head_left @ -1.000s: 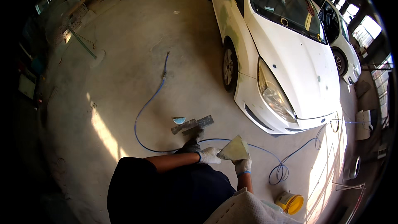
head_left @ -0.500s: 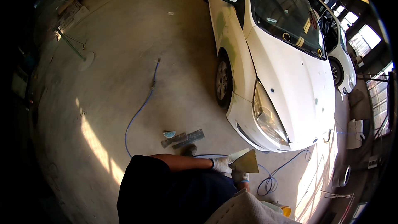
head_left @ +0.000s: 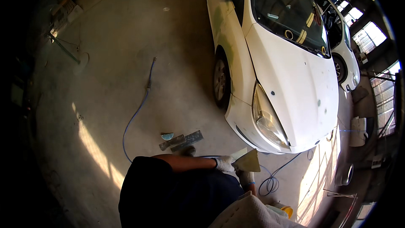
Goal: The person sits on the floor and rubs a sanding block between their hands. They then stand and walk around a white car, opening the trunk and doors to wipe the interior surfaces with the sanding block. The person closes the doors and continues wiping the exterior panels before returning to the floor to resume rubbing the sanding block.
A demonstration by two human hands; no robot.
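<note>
Down at six o'clock, both gloved hands meet on a flat tan spreader (head_left: 249, 161) — left hand (head_left: 223, 163) pinching its nine-o'clock edge, right hand (head_left: 245, 177) gripping from beneath. Its blade points toward two o'clock, at the white car (head_left: 291, 80) bumper nearby.

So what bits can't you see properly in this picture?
- Right hand: head view, mostly behind the tan sheet it holds.
- Left hand: its grip on the sheet is too small to judge.
- Yellow tub: half hidden by pale cloth.
- Second car: blocked by the white car.
</note>
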